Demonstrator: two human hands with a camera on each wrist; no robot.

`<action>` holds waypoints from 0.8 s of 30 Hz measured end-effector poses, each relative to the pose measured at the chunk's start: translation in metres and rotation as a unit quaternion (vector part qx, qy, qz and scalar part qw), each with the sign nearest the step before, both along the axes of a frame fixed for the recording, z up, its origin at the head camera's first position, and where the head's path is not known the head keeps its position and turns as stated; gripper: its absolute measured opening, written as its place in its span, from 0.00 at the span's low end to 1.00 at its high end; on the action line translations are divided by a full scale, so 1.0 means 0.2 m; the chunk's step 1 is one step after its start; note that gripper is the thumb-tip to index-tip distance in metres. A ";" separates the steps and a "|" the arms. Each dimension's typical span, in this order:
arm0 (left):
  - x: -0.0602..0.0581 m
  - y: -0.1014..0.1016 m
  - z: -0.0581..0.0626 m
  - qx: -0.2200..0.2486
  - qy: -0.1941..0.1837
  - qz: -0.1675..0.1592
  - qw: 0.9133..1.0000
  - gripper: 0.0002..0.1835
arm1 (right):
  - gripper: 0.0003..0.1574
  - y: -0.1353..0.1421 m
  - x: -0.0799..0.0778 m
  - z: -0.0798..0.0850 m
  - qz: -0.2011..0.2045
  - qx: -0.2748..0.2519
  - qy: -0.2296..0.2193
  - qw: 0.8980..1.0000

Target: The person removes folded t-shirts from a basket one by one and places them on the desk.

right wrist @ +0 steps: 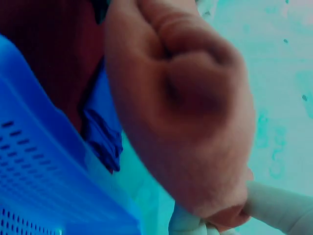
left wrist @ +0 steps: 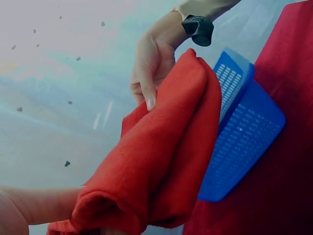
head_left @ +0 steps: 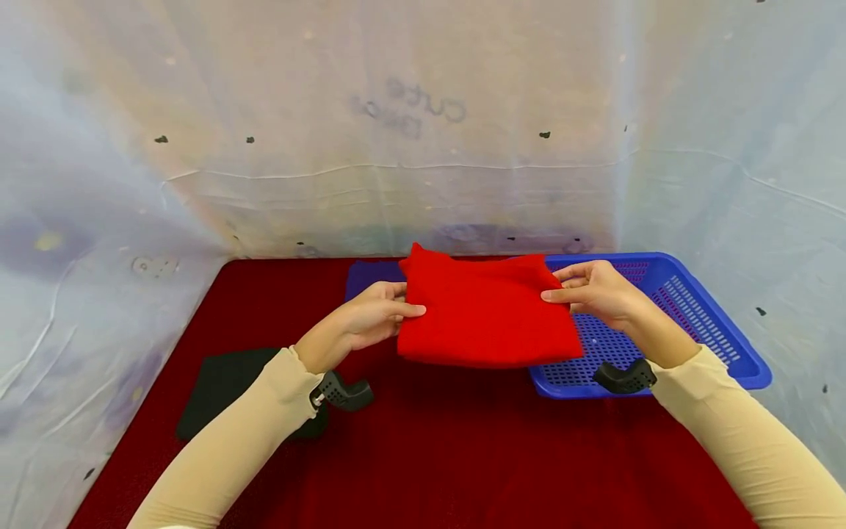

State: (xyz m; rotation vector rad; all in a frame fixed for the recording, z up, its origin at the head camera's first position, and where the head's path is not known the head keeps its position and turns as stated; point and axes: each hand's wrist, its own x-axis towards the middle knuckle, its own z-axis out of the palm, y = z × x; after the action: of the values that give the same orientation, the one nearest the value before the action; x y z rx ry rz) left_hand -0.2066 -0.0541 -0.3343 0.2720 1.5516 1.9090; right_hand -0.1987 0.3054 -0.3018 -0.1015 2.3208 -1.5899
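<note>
A folded red cloth (head_left: 489,312) is held up in front, above the dark red surface. At its left edge my left hand (head_left: 363,316) pinches it, thumb on top and fingers underneath. The right hand (head_left: 598,294) grips the opposite edge the same way. Seen from the left wrist, the red cloth (left wrist: 151,142) shows its folded layers and a rolled near end, with the right hand (left wrist: 151,68) at the far end. A blurred brownish shape fills the middle of the right wrist view; I cannot tell what it is.
A blue perforated plastic basket (head_left: 694,308) stands at the right, partly behind the right hand and the cloth. A blue cloth (head_left: 363,278) lies at the back, partly covered from view. Toward the left lies a dark folded cloth (head_left: 221,382). Pale sheeting (head_left: 297,213) encloses the dark red surface (head_left: 449,441).
</note>
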 end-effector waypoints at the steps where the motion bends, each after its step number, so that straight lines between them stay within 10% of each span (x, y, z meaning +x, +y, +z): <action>1: 0.01 -0.02 0.00 -0.003 0.002 0.001 1.000 0.30 | 0.41 -0.01 0.00 0.00 0.004 0.003 0.002 1.000; 24: 0.12 -0.33 -0.14 -0.007 0.009 -0.007 1.000 0.31 | 0.37 -0.29 0.06 -0.13 0.032 -0.047 -0.027 0.998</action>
State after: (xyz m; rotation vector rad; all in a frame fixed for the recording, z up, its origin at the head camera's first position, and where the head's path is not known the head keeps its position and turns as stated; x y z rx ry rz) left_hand -0.1818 -0.1198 -0.3630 0.2933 1.5705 1.8892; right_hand -0.1871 0.2473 -0.3279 -0.1504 2.1815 -1.6493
